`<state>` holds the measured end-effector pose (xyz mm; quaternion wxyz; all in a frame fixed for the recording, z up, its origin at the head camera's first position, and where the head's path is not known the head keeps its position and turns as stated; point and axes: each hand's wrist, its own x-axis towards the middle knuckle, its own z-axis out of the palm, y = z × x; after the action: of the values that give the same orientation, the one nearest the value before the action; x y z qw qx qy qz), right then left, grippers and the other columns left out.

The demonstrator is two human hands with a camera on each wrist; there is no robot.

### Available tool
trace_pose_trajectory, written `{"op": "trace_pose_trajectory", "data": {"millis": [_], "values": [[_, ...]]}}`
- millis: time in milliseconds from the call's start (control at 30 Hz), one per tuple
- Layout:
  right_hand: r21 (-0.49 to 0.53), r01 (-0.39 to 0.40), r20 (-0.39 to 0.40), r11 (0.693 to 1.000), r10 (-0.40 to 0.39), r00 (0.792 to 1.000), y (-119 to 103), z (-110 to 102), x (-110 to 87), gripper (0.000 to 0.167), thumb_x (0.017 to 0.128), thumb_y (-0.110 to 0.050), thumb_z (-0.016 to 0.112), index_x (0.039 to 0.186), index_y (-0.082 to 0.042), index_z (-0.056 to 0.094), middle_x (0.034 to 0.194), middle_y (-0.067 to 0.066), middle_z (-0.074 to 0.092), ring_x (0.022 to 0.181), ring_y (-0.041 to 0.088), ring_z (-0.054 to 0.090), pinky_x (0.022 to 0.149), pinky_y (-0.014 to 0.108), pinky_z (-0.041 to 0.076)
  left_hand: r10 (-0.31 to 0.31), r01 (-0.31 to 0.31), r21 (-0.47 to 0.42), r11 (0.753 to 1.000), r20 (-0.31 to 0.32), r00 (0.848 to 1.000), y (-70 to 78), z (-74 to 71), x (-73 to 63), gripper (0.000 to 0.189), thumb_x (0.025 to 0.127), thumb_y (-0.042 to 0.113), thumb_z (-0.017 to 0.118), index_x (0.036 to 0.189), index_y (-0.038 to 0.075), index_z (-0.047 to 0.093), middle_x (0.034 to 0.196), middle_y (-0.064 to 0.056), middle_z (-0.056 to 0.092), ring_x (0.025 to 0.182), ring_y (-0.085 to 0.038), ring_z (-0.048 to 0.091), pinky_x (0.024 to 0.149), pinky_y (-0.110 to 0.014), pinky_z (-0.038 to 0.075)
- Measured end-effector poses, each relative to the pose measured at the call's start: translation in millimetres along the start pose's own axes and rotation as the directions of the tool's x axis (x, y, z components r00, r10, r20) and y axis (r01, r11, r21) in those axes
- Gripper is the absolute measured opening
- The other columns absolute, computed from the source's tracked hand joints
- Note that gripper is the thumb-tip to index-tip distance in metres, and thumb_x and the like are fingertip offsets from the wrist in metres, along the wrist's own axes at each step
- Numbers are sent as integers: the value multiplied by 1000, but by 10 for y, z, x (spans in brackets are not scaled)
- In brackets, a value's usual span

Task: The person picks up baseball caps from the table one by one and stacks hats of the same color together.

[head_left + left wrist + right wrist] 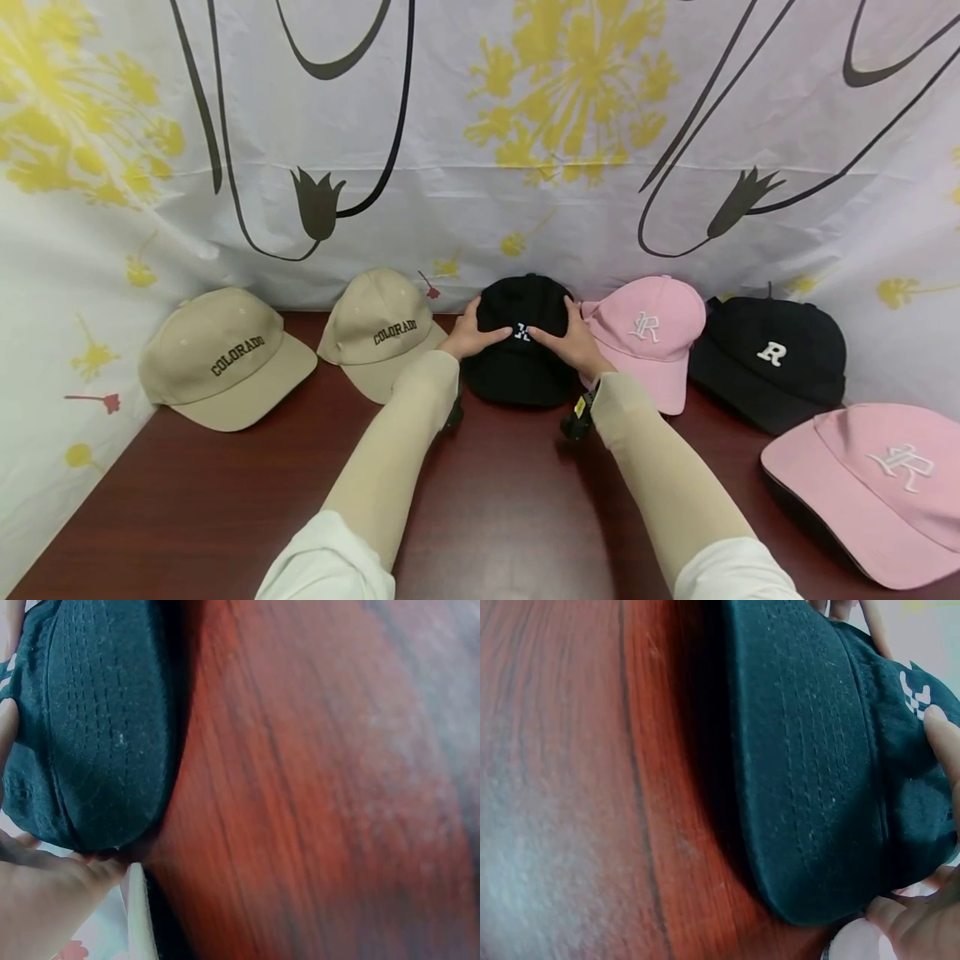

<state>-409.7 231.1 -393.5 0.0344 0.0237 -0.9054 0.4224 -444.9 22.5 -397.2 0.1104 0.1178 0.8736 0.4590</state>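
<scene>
A black baseball cap [519, 375] with a small white emblem sits at the back middle of the table, its brim toward me. My left hand [472, 335] grips its left side, thumb across the front of the crown. The right hand [577, 342] mirrors this on the other side, its thumb close to the emblem. In the left wrist view the stitched brim [112, 742] lies low over the wood, fingers beside the crown. From the right wrist, the brim [802, 772] and white emblem [915, 694] show, with the thumb on the crown.
Two beige COLORADO caps, one far left [225, 350] and one nearer [382, 325], stand left of the black cap. On the right are a pink cap [648, 325], a black R cap [787, 358] and another pink cap [862, 483]. A patterned white curtain [450, 208] hangs behind the dark-red table [495, 517].
</scene>
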Motion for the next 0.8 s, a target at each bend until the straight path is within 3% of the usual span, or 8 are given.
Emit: {"op": "trace_pose_trajectory", "data": {"millis": [33, 133, 233, 267, 400, 800], "values": [[1, 1, -4, 1000, -1, 1000, -5, 1, -7, 96, 83, -43, 65, 148, -8, 4, 150, 20, 10, 135, 34, 13, 106, 46, 16, 24, -24, -8, 1000, -5, 1000, -91, 29, 83, 97, 80, 55, 60, 148, 16, 3, 151, -12, 9, 137, -31, 8, 105, -47, 20], [10, 4, -5, 1000, -4, 1000, -22, 5, -32, 94, 83, -42, 64, 148, -8, 5, 149, 20, 12, 135, 34, 14, 106, 46, 16, 26, -26, -38, 999, -5, 1000, -153, 49, 139, 101, 76, 59, 62, 148, 20, 2, 152, -11, 7, 137, -31, 7, 104, -48, 20], [22, 4, 1, 1000, -4, 1000, -36, 1, -58, 93, 84, -41, 64, 148, -9, 5, 149, 20, 13, 134, 34, 16, 106, 46, 16, 0, 0, -79, 997, 1, 1000, -186, 78, 203, 95, 81, 48, 63, 148, 20, 1, 151, -11, 7, 137, -31, 7, 104, -49, 21], [30, 0, 5, 1000, 0, 1000, -41, 1, -68, 93, 84, -41, 64, 148, -9, 5, 149, 19, 13, 134, 33, 16, 106, 46, 16, -24, 24, -90, 996, 4, 1000, -90, 49, 104, 92, 84, 42, 64, 148, 18, 2, 151, -13, 7, 137, -31, 7, 104, -49, 20], [48, -7, 11, 999, 7, 1000, -53, 0, -96, 93, 84, -42, 63, 148, -11, 5, 150, 18, 12, 135, 33, 15, 106, 46, 17, -26, 26, -100, 995, 0, 1000, 40, 2, -85, 88, 86, 35, 62, 148, 14, 3, 150, -17, 7, 136, -32, 9, 105, -47, 20], [24, 2, -11, 1000, -1, 1000, -127, -12, -125, 92, 84, -43, 62, 149, -13, 5, 150, 19, 11, 135, 34, 13, 106, 48, 15, -9, 3, -134, 991, -45, 999, 141, -52, -218, 88, 86, 32, 65, 148, 17, 5, 151, -16, 5, 137, -30, 9, 105, -45, 21]]}}
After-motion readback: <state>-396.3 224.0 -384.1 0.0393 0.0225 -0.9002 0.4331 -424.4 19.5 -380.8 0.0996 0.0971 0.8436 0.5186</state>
